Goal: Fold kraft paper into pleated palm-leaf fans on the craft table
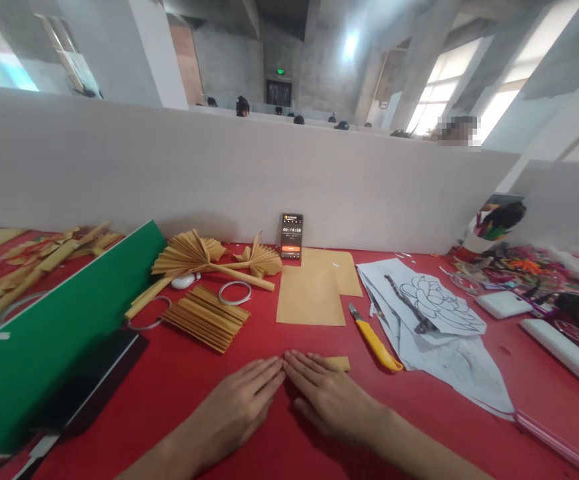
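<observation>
Your left hand (pixel 242 400) and right hand (pixel 332 393) lie palm down, fingers outstretched and together, neither clenched; fingertips meet just above the front of the red table (pixel 274 453). A narrow tan paper strip (pixel 340 364) lies on the table under your right fingers, one end showing to the right; whether your left fingers touch it, you can't tell. Beyond: overlapping tan paper sheets (pixel 309 300), a smartphone (pixel 292 235) upright behind them. Yellow utility knife (pixel 378 343) right of the sheets; pleated paper (pixel 206 321) to the left.
</observation>
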{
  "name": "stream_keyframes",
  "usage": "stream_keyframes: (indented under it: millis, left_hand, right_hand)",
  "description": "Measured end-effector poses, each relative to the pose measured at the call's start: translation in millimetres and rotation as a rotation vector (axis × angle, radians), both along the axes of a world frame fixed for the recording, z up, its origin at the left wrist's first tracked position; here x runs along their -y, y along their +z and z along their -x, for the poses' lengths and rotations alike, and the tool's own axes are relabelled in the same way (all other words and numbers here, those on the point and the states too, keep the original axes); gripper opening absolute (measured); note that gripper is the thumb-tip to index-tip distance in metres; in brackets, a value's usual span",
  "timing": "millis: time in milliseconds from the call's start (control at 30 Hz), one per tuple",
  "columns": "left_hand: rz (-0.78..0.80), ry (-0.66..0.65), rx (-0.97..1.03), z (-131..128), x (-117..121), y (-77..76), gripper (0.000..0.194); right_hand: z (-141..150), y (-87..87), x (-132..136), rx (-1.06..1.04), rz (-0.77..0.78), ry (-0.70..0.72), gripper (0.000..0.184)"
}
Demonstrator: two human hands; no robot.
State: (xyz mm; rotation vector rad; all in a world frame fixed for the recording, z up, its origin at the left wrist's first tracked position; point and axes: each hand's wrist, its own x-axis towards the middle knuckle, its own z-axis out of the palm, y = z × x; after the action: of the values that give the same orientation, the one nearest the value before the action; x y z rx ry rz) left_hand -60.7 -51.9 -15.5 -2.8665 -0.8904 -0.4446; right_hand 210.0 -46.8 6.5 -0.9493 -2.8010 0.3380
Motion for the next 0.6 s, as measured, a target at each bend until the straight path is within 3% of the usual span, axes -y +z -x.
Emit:
stream_keyframes:
  millis: [133,333,467,600]
  left_hand:
    - [0.038,-0.007,0.051,-7,-5,-4.3,0.058]
    - [0.031,-0.036,0.080,34,-9,-8.3,0.059]
    - [-0.051,-0.031,0.038,49,-8,-0.3,0.046]
    - [-0.142,0.012,0.042,25,-5,10.9,0.030]
  right_hand:
    - [2,-9.2,-2,0.003,0.047,-0.013,0.065]
    - [-12,-10.8,-2,-0.012,0.018,-0.045,0.059]
    - [-29,-23.8,-4,0.015,-0.147,-0.070,0.047]
    - [-32,-26.0,-5,0.049,-0.361,-0.049,0.033]
